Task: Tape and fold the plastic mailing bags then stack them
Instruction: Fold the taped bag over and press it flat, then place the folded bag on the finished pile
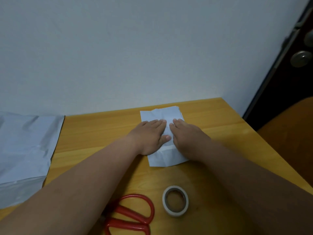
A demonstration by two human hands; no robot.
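Head view: both flat, spread hands (149, 136) (186, 138) press the folded mailing bag (163, 116) beneath them.

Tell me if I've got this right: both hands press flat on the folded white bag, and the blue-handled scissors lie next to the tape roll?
Nearly. In the head view the scissors have red handles, not blue. Otherwise yes: left hand and right hand press the folded bag, tape roll beside the scissors.

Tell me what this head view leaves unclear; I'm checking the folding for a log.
- Folded mailing bag: middle covered by the left hand and right hand; tape not visible.
- Red scissors: blades hidden under the left forearm and cut by the bottom edge.
- Unfolded mailing bags: cut by the left edge; count unclear.
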